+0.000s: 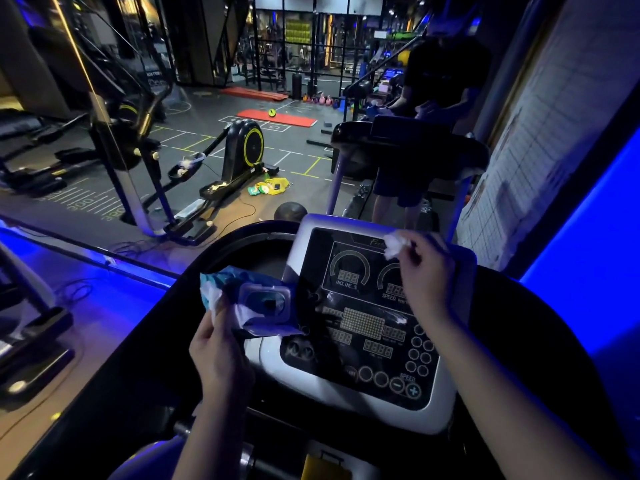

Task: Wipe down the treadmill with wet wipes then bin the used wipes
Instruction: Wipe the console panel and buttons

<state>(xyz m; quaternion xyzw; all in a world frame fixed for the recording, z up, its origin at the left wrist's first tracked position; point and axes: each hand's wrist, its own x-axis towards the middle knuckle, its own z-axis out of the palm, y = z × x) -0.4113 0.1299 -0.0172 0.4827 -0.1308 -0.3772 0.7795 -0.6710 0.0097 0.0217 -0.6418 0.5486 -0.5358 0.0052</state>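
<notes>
The treadmill console (363, 327) fills the lower middle of the head view, a dark display panel in a grey frame with round buttons at its right and bottom. My right hand (424, 271) pinches a crumpled white wet wipe (394, 244) against the panel's upper right part. My left hand (216, 351) grips a blue pack of wet wipes (256, 303) by its lower left corner, just left of the console. The pack's clear flip lid faces up and looks open.
A black curved handrail (166, 327) rings the console. Another person stands on a second treadmill (408, 147) straight ahead. A rowing machine (239, 150), a dark ball (290, 211) and yellow bags (272, 187) lie on the gym floor to the left.
</notes>
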